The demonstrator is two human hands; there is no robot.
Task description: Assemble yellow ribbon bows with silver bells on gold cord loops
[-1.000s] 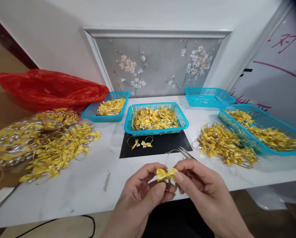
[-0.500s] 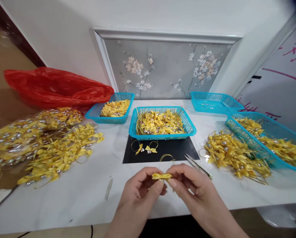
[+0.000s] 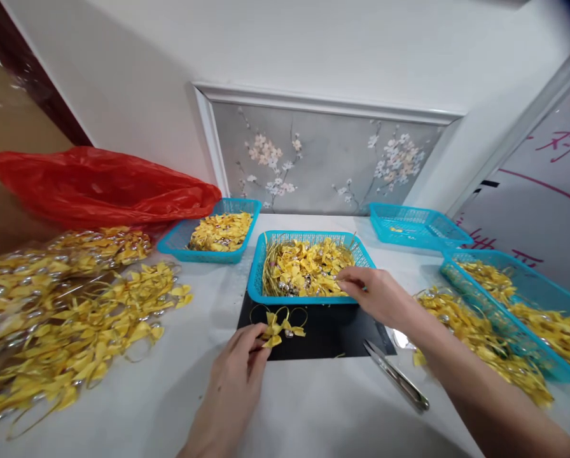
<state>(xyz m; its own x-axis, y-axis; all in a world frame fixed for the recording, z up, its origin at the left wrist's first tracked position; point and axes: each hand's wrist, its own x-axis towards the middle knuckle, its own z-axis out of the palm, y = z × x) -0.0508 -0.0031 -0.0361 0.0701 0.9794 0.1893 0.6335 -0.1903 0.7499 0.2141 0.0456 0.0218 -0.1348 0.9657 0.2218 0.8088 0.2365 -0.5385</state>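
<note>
My left hand (image 3: 240, 359) is closed at the left edge of the black mat (image 3: 323, 337), its fingertips on a yellow ribbon bow (image 3: 272, 332). Beside that bow on the mat lies another yellow bow (image 3: 293, 328) with a silvery bead and a thin loop of cord. My right hand (image 3: 375, 291) reaches over the front right of the middle blue basket (image 3: 313, 299). Its thumb and fingers are pinched together at the pile of yellow beaded bows (image 3: 308, 264); what they grip is hidden. Metal snips (image 3: 394, 375) lie on the table below my right forearm.
Blue baskets stand at the back left (image 3: 213, 256), back right (image 3: 418, 235) and right (image 3: 518, 305). Loose bows heap at the left (image 3: 89, 331) and right (image 3: 480, 337). A red plastic bag (image 3: 104, 184) overhangs the back left basket.
My hands have parted from the bow they both held in front of me. The left has moved forward to the mat with a bow, the right up to the middle basket. The view has tilted upward.
</note>
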